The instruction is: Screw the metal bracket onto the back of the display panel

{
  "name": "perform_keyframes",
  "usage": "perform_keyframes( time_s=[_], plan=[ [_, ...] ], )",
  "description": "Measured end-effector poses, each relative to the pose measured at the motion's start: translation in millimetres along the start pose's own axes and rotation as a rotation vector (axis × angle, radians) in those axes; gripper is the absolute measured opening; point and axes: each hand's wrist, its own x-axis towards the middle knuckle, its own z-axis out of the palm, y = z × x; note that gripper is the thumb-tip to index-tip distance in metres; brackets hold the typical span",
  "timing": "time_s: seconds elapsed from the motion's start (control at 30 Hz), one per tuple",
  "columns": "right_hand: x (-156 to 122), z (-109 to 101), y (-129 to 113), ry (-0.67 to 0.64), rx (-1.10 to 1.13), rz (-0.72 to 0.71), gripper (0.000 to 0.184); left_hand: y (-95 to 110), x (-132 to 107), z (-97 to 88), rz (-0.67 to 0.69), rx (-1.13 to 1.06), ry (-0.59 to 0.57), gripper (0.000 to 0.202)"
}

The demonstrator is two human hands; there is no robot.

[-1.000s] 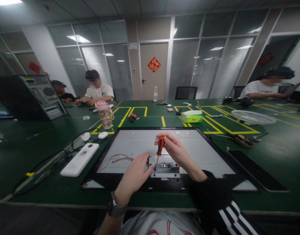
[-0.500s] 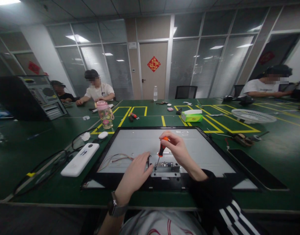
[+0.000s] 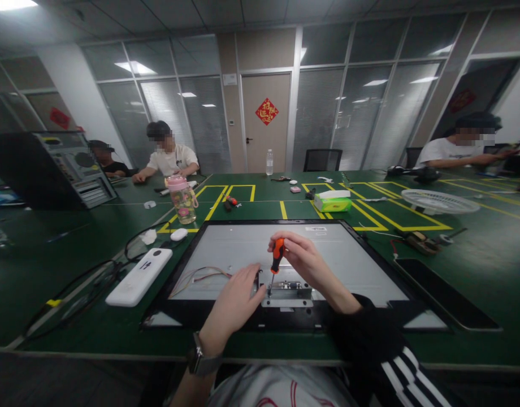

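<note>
My right hand [image 3: 304, 257] grips the handle of an orange and black screwdriver [image 3: 277, 255] from above. The screwdriver stands nearly upright, its tip down at the left end of a metal hinge bracket [image 3: 287, 302]. This bracket lies near the front edge of a large flat display panel [image 3: 340, 260] with a grey back and black border. My left hand [image 3: 238, 294] rests on the panel left of the bracket, fingers stretched out and thumb beside the screwdriver's tip. Thin coloured wires [image 3: 209, 269] run over the panel toward my left fingers.
Left of the panel lie a white power bank [image 3: 139, 277] and black cables [image 3: 90, 291], with a pink-lidded bottle [image 3: 182, 199] behind. A black phone-like slab [image 3: 444, 291] lies at right. Farther back stand a tissue pack [image 3: 333, 200] and a white fan grille [image 3: 439, 200]. Other people sit around the table.
The screwdriver's handle has tipped slightly left and more upright, and my right hand has shifted left with changed finger placement. My left hand stays in place.
</note>
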Motion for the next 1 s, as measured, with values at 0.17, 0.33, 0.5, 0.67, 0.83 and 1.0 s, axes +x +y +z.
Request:
perform_keyframes(
  time_s=[0.17,0.33,0.5,0.67,0.83,1.0],
  plan=[
    [1.9,-3.6,4.2,0.086,-0.038,-0.103,0.013,-1.0,0.3,0.9,-0.012,-0.003,-0.006,0.046],
    [0.7,-0.4,-2.1,0.041,0.012,-0.035,0.017,-1.2,0.1,1.3,-0.014,-0.010,-0.005,0.045],
    [0.0,2.3,-0.5,-0.009,0.035,-0.004,0.024,-0.8,-0.1,0.6,-0.018,-0.010,-0.010,0.046],
    [0.5,-1.0,2.8,0.013,-0.027,-0.051,0.018,1.3,0.4,-1.3,-0.018,-0.010,-0.019,0.046],
    [0.2,-0.8,0.9,-0.017,0.048,0.014,0.023,2.1,0.3,-1.6,-0.018,-0.011,-0.025,0.046],
    [0.3,-0.8,1.9,-0.055,-0.005,-0.030,0.017,1.6,-0.7,-1.7,-0.026,-0.012,-0.023,0.046]
  ],
)
